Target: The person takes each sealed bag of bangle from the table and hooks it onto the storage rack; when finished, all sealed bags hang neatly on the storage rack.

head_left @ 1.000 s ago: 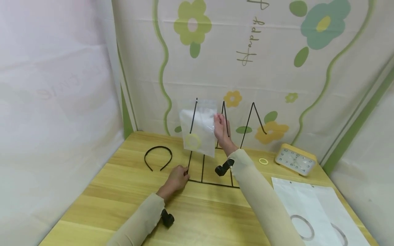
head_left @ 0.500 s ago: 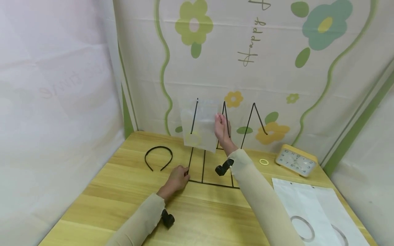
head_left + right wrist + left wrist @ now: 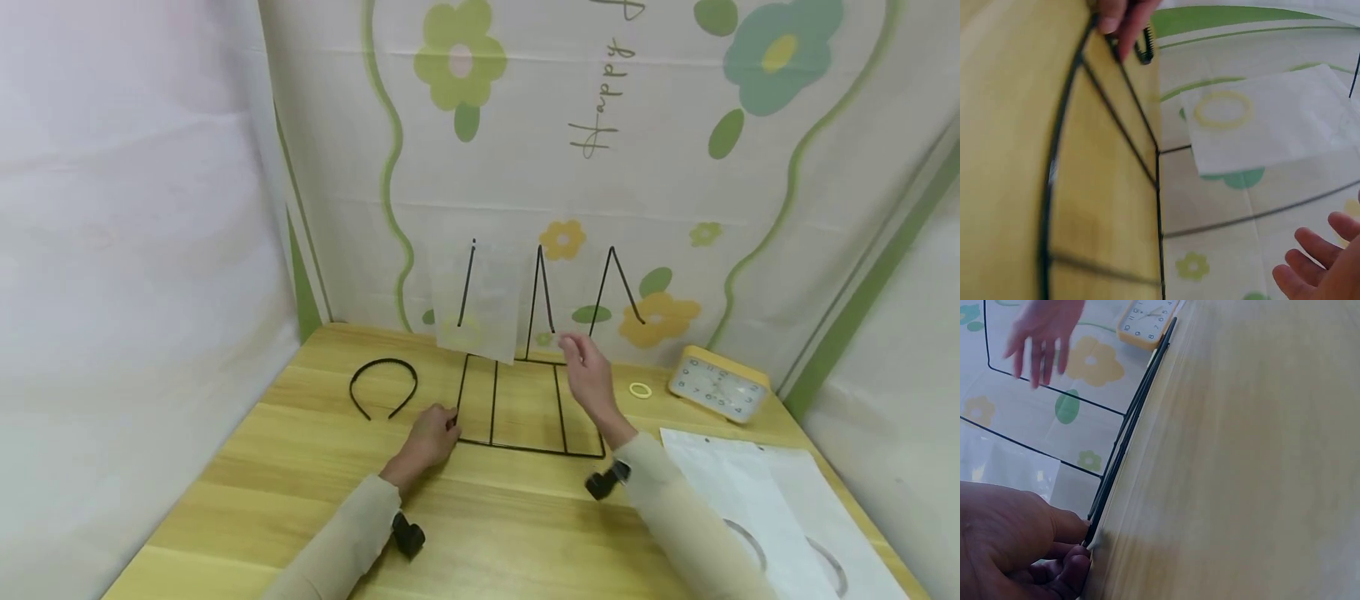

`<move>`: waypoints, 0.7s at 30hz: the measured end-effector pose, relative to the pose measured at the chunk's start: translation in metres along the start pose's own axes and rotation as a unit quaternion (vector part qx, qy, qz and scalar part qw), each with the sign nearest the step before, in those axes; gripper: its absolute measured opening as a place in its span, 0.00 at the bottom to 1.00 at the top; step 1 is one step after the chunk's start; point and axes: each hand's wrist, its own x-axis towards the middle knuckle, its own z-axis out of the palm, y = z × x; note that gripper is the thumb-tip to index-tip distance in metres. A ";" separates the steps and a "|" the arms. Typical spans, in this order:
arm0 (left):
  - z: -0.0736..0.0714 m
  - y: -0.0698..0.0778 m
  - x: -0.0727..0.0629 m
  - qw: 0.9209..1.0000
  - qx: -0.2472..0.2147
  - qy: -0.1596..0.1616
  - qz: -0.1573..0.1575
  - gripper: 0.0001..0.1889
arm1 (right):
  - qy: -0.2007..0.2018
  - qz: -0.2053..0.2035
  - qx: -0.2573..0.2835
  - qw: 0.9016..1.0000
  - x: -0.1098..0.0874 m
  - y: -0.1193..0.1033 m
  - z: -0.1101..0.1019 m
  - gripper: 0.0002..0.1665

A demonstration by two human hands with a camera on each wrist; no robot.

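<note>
While the black wire rack (image 3: 492,404) is pinched at its near-left corner by the left hand (image 3: 432,435), presumably for steadiness | translucent plastic bag (image 3: 492,292) is borne by the leftmost hook (image 3: 467,287) | right hand (image 3: 590,377) is held apart, empty, fingers loosely extended.

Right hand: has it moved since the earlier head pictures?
Yes: against the rack, the right hand has moved right and lower in the picture, away from the bag.

Headband (image 3: 386,361) left of rack (image 3: 527,359), bag (image 3: 492,287) on its left hook (image 3: 467,283), clock (image 3: 718,385) right.
</note>
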 end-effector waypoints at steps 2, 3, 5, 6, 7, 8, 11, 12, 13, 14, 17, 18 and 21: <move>-0.001 0.001 0.000 1.000 -0.007 0.001 0.003 0.23 | -0.015 0.011 -0.015 1.000 -0.018 0.009 -0.022 0.26; -0.001 0.002 -0.001 1.000 -0.009 -0.001 0.004 0.23 | -0.022 0.021 -0.024 0.999 -0.027 0.013 -0.034 0.26; 0.000 0.002 0.000 1.000 -0.003 -0.002 -0.001 0.23 | -0.040 0.042 -0.048 0.997 -0.047 0.020 -0.059 0.27; 0.000 0.002 0.000 1.000 0.001 -0.002 -0.003 0.23 | -0.044 0.049 -0.062 0.996 -0.056 0.025 -0.071 0.27; 0.001 0.002 0.000 1.000 0.005 -0.001 -0.007 0.23 | -0.048 0.054 -0.081 0.994 -0.065 0.031 -0.083 0.27; 0.001 0.001 0.000 1.000 0.009 -0.001 -0.009 0.23 | -0.048 0.057 -0.103 0.992 -0.073 0.037 -0.096 0.28; 0.001 0.000 0.000 1.000 0.019 -0.001 -0.018 0.23 | -0.037 0.077 -0.165 0.983 -0.093 0.053 -0.130 0.28; 0.001 0.000 0.000 1.000 0.019 -0.002 -0.018 0.23 | -0.037 0.092 -0.191 0.976 -0.099 0.059 -0.143 0.29; 0.001 -0.001 -0.001 1.000 0.019 -0.004 -0.020 0.23 | -0.041 0.111 -0.218 0.969 -0.104 0.064 -0.155 0.29; 0.001 -0.001 -0.001 1.000 0.016 -0.004 -0.020 0.23 | -0.049 0.132 -0.244 0.960 -0.108 0.069 -0.167 0.31; 0.000 -0.001 -0.002 1.000 0.014 -0.002 -0.016 0.23 | -0.082 0.205 -0.316 0.923 -0.120 0.086 -0.202 0.39; 0.000 -0.001 -0.002 1.000 0.013 -0.001 -0.013 0.23 | -0.093 0.231 -0.336 0.909 -0.124 0.092 -0.211 0.42; -0.001 0.000 -0.002 1.000 0.011 0.006 -0.007 0.22 | -0.108 0.285 -0.366 0.879 -0.134 0.108 -0.232 0.48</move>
